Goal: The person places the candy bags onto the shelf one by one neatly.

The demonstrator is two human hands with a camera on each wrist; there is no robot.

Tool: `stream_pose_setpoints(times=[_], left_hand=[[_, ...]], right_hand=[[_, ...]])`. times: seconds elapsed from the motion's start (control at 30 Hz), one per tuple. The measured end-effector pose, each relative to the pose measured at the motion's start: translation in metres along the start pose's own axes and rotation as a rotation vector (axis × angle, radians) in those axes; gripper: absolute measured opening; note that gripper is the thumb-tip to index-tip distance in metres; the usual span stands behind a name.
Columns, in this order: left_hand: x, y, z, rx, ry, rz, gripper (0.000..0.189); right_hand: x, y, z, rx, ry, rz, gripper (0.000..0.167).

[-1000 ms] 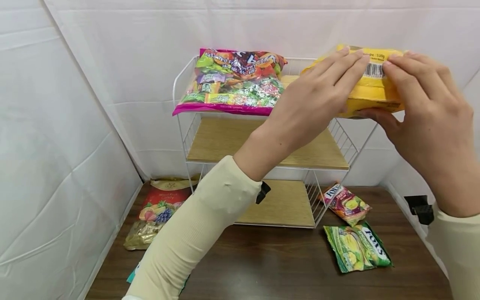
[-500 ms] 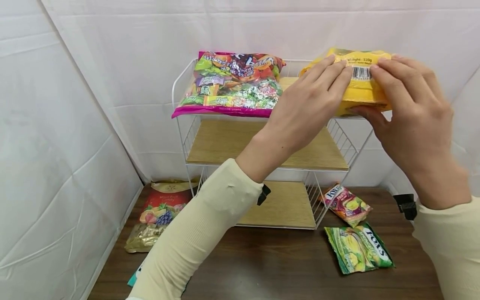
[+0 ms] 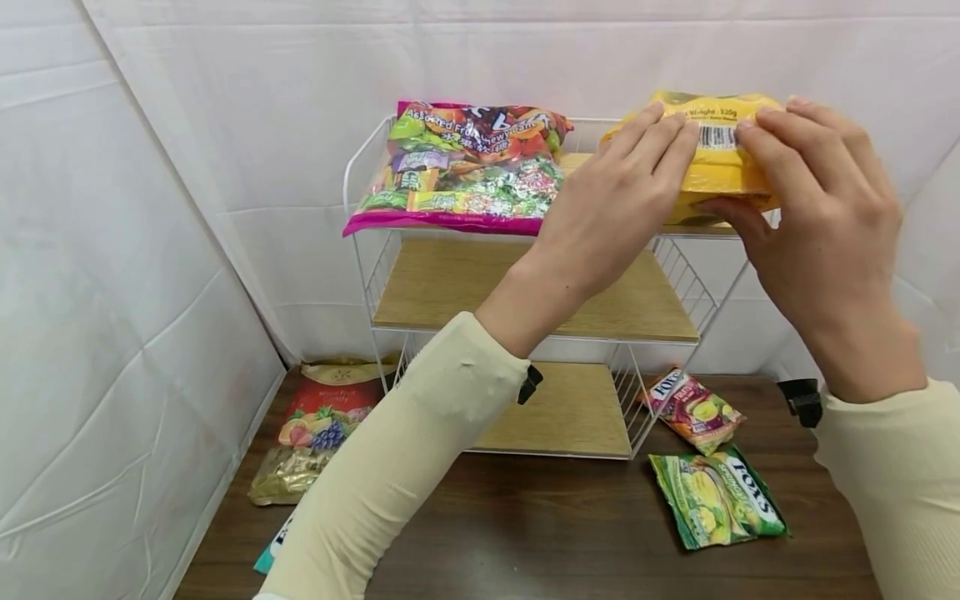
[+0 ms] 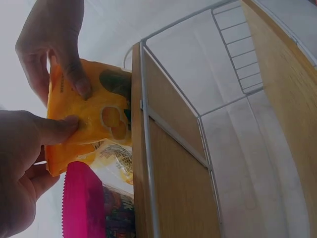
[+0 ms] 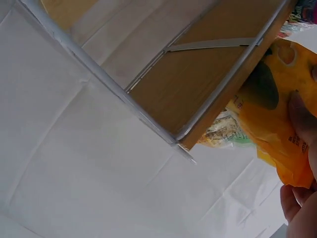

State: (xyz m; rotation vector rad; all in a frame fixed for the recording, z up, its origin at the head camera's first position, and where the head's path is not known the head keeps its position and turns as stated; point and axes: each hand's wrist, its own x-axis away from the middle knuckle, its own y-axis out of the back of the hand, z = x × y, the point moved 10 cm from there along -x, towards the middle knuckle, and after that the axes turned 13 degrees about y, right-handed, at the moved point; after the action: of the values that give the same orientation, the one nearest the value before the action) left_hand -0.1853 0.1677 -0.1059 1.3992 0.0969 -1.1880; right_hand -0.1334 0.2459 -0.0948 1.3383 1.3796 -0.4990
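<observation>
A yellow candy bag (image 3: 723, 173), printed with a barcode, is held at the right end of the rack's top shelf (image 3: 581, 160). My left hand (image 3: 611, 196) grips its left side, the fingers laid over the upper face. On the right side my right hand (image 3: 828, 217) holds the bag, thumb underneath. In the left wrist view both thumbs press the orange underside of the bag (image 4: 94, 119), whose end overlaps the shelf edge. The right wrist view shows the bag (image 5: 277, 99) at that edge too. A pink-edged bag of assorted fruit chewy candy (image 3: 480, 167) lies left of it.
The white wire rack (image 3: 360, 275) has wooden middle (image 3: 450, 279) and bottom shelves (image 3: 558, 408). Red and green Fox's bags (image 3: 693, 408) (image 3: 720, 496) lie right on the dark table (image 3: 525, 525). A red-and-gold mixed fruit candy bag (image 3: 330, 408) and a teal packet (image 3: 266, 557) lie left.
Both hands have shifted the yellow bag leftward and slightly down toward the top shelf, most of it in the first half second. The other bags stay where they were.
</observation>
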Motion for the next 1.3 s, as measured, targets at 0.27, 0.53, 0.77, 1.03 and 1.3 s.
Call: stream_pose_setpoints(times=[0.27,0.53,0.77,1.03,1.3], left_hand=[[0.000,-0.009,-0.003,-0.024,0.005,0.040,0.042],[0.000,-0.018,-0.006,-0.027,0.027,0.091,0.042],[0.003,-0.023,-0.008,-0.049,0.037,0.094,0.041],[0.009,-0.027,-0.019,-0.085,0.032,0.012,0.038],[0.011,-0.030,-0.027,-0.116,0.056,-0.016,0.038]], right_hand=[[0.004,-0.009,-0.001,-0.007,0.037,0.085,0.060],[0.013,-0.018,-0.001,-0.038,0.037,0.144,0.066],[0.020,-0.029,-0.003,-0.019,0.051,0.225,0.067],[0.028,-0.033,-0.001,0.007,0.055,0.200,0.067],[0.034,-0.041,0.001,-0.026,0.068,0.240,0.071]])
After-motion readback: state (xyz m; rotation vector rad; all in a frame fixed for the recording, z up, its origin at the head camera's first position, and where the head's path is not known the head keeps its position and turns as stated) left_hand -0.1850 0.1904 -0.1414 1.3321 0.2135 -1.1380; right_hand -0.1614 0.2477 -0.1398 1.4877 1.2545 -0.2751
